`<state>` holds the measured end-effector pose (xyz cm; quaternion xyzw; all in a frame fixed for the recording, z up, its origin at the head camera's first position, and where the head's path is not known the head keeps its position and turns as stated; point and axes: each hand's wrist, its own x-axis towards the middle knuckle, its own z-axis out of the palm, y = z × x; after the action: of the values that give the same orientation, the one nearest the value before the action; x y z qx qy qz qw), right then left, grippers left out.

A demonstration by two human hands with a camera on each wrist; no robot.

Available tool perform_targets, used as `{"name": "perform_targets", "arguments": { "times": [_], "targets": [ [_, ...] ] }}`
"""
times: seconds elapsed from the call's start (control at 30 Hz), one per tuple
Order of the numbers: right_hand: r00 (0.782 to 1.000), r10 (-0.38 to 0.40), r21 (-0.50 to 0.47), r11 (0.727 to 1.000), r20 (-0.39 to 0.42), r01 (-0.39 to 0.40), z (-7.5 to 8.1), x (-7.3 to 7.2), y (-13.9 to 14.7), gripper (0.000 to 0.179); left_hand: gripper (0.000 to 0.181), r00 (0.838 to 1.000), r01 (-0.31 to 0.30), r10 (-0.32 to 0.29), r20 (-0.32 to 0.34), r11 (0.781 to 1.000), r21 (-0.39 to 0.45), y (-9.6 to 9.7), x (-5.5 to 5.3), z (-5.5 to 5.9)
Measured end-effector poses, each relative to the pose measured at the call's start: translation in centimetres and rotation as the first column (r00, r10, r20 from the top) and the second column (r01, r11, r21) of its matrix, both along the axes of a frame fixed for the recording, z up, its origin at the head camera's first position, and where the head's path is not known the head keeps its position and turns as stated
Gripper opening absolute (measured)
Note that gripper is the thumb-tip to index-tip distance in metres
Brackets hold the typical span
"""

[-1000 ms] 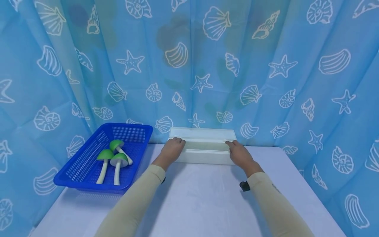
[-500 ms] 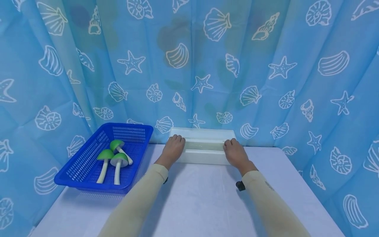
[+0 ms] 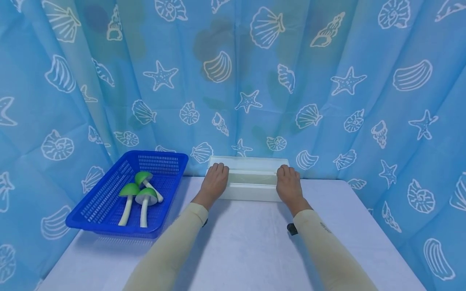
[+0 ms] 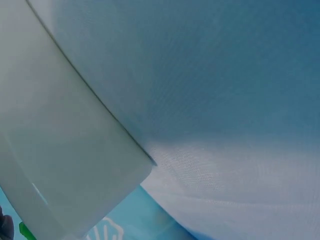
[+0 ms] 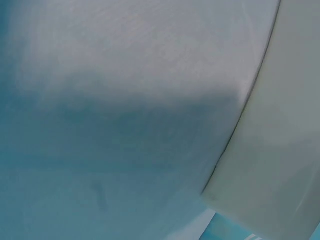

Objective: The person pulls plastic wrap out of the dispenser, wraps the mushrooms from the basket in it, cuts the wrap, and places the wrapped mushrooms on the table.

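At the back of the table stands a long white box (image 3: pixel 253 193) with a see-through strip along its top and a pale panel (image 3: pixel 251 163) behind. My left hand (image 3: pixel 214 182) grips its left end, fingers curled over the top edge. At the opposite end, my right hand (image 3: pixel 289 186) holds the box the same way; both thumbs are hidden. The left wrist view shows the smooth white side of the box (image 4: pixel 75 140) on the cloth, with a dark fingertip (image 4: pixel 6 227) at the lower left edge. Its other end (image 5: pixel 270 165) fills the right of the right wrist view.
A blue plastic basket (image 3: pixel 169 190) stands on the left of the table, with three green-capped toy mushrooms (image 3: pixel 144 210) in it. A white cloth (image 3: pixel 251 246) covers the table. Close behind the box hangs a blue curtain (image 3: pixel 204 129) with a shell pattern.
My right hand has moved inward, then slightly back right, and its fingers have curled over the box's right end. My left hand has shifted slightly up. Box and basket stay in place.
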<state>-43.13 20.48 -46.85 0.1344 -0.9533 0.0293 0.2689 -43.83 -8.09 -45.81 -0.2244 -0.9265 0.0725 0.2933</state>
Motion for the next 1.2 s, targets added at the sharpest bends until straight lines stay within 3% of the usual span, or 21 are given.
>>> {"name": "perform_targets", "arguments": {
  "times": [0.17,0.47,0.7,0.87,0.97,1.07,1.2],
  "targets": [
    [1.0,0.028,-0.01,1.0,0.014,-0.027,0.1,-0.1,-0.3,0.01,0.012,1.0,0.012,-0.012,0.0,1.0,-0.016,-0.1,0.0,0.3],
    [0.989,-0.002,-0.03,1.0,0.146,0.007,0.3,-0.1,-0.7,0.021,0.009,0.998,0.062,-0.062,-0.021,0.998,-0.02,-0.4,-0.2,0.6],
    [0.966,0.043,-0.045,0.998,0.256,-0.033,1.0,-0.2,-0.5,0.018,0.011,0.998,0.059,-0.06,-0.015,0.997,-0.055,-0.5,-0.4,0.4],
    [0.943,0.087,-0.082,0.995,0.321,-0.064,0.5,0.0,0.3,0.034,0.012,0.995,0.099,-0.1,-0.016,0.993,-0.066,-0.7,-0.4,0.3],
    [0.949,0.117,-0.075,0.992,0.293,-0.099,0.3,0.2,0.9,0.032,0.015,0.994,0.105,-0.106,-0.006,0.992,-0.074,-0.9,-0.3,0.2],
    [0.966,0.163,-0.045,0.987,0.199,-0.157,0.3,0.2,1.3,0.019,0.015,0.995,0.102,-0.102,-0.003,0.991,-0.084,-1.2,-0.2,0.2],
    [0.974,0.204,-0.002,0.979,0.098,-0.205,0.4,0.1,1.3,0.011,0.014,0.995,0.09,-0.094,-0.037,0.992,-0.084,-1.5,-0.2,0.2]
  ]
}}
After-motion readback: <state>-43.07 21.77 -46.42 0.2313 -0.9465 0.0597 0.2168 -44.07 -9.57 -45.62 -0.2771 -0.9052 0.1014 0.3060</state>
